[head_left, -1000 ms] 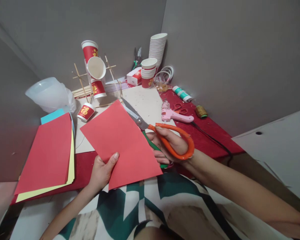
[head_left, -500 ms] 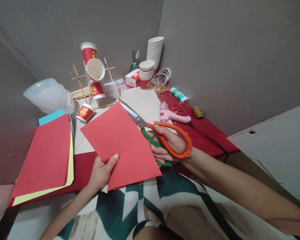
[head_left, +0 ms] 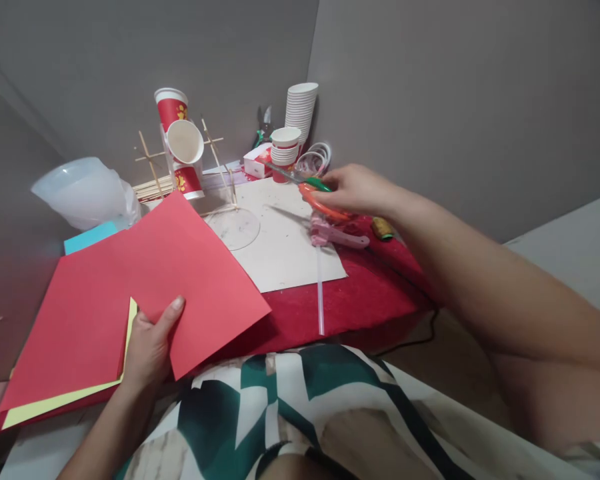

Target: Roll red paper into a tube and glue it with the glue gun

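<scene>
My left hand (head_left: pixel 147 343) pinches the near edge of a red paper sheet (head_left: pixel 190 273), thumb on top, and holds it over a stack of red and yellow paper (head_left: pixel 55 333) at the table's left. My right hand (head_left: pixel 355 190) reaches out over the back of the table, closed round the orange and green handles of a pair of scissors (head_left: pixel 305 185). The blades point left toward a stack of red paper cups (head_left: pixel 284 145). A pink glue gun (head_left: pixel 333 233) lies just under this hand.
A cup-and-stick structure (head_left: pixel 183 150) stands at the back left beside a translucent plastic tub (head_left: pixel 85 190). White cups (head_left: pixel 300 107) are stacked in the corner. A beige board (head_left: pixel 285 233) covers the red tablecloth (head_left: pixel 360 300), with a clear disc (head_left: pixel 233 227) and a straw (head_left: pixel 320 293) on it.
My right hand carried the scissors away from the red sheet to the back of the table. My left hand moved the sheet left and down over the paper stack.
</scene>
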The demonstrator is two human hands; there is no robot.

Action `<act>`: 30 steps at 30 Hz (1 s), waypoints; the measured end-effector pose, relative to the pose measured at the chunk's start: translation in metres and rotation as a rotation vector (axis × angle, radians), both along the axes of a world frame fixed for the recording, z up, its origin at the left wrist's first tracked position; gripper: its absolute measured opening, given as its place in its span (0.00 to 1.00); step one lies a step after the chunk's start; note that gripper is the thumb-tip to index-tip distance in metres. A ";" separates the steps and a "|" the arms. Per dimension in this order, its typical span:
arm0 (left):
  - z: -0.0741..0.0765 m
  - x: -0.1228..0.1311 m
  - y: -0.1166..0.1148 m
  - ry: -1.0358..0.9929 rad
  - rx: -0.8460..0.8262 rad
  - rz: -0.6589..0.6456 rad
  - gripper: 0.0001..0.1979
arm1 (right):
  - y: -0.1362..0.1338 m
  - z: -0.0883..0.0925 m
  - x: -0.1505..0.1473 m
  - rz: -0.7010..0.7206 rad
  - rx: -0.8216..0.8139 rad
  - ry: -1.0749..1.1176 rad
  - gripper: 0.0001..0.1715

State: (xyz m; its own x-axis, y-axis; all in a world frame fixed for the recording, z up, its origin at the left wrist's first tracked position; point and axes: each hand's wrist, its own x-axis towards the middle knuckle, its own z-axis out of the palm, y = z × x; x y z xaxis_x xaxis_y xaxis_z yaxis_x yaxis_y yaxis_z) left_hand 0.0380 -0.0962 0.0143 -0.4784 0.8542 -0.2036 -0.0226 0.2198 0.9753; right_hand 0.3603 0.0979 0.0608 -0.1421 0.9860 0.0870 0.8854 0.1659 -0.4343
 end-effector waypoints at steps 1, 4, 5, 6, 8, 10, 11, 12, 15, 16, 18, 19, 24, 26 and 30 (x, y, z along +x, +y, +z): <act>0.000 -0.003 0.000 0.010 -0.006 0.009 0.23 | 0.012 0.001 -0.001 -0.039 -0.021 -0.137 0.25; -0.006 -0.011 0.000 0.021 0.000 0.007 0.23 | 0.043 -0.004 -0.010 -0.006 -0.035 -0.399 0.27; -0.009 -0.013 0.000 0.010 0.005 0.006 0.23 | 0.051 -0.007 -0.014 0.004 -0.026 -0.458 0.28; -0.012 -0.015 0.000 -0.005 0.003 0.003 0.24 | 0.058 -0.010 -0.018 0.022 -0.014 -0.503 0.29; -0.017 -0.018 -0.001 -0.023 -0.023 0.001 0.25 | 0.071 -0.017 -0.025 0.069 0.003 -0.542 0.30; -0.019 -0.020 -0.001 -0.024 -0.051 0.000 0.25 | 0.083 -0.023 -0.031 0.113 0.020 -0.535 0.29; -0.020 -0.020 -0.001 -0.027 -0.059 -0.004 0.25 | 0.089 -0.026 -0.033 0.127 0.025 -0.524 0.28; -0.020 -0.020 -0.001 -0.033 -0.063 -0.010 0.25 | 0.094 -0.028 -0.034 0.138 0.031 -0.510 0.26; -0.017 -0.017 0.001 -0.038 -0.054 -0.003 0.25 | 0.102 -0.029 -0.037 0.150 0.054 -0.460 0.21; -0.015 -0.016 0.002 -0.035 -0.048 0.000 0.26 | 0.100 -0.027 -0.038 0.151 0.069 -0.449 0.20; -0.011 -0.013 0.005 -0.036 -0.039 0.000 0.27 | 0.089 -0.021 -0.045 0.164 0.111 -0.381 0.18; -0.009 -0.011 0.008 -0.040 -0.037 -0.008 0.27 | 0.079 -0.017 -0.050 0.185 0.142 -0.319 0.19; -0.003 -0.004 0.021 -0.054 -0.031 -0.060 0.26 | 0.004 -0.012 -0.087 0.409 -0.352 0.576 0.28; -0.004 -0.001 0.026 -0.043 -0.008 -0.103 0.27 | -0.022 -0.018 -0.101 0.466 -0.504 0.637 0.30; -0.009 0.001 0.030 -0.049 0.033 -0.161 0.27 | -0.044 -0.031 -0.112 0.511 -0.557 0.776 0.28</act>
State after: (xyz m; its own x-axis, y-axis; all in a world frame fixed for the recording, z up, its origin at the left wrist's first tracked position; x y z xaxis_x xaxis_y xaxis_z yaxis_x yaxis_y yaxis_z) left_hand 0.0387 -0.0657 0.0058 -0.3253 0.9256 -0.1937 -0.0371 0.1922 0.9807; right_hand 0.2481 0.0543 0.0300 -0.6466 0.7547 -0.1111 0.2183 0.0434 -0.9749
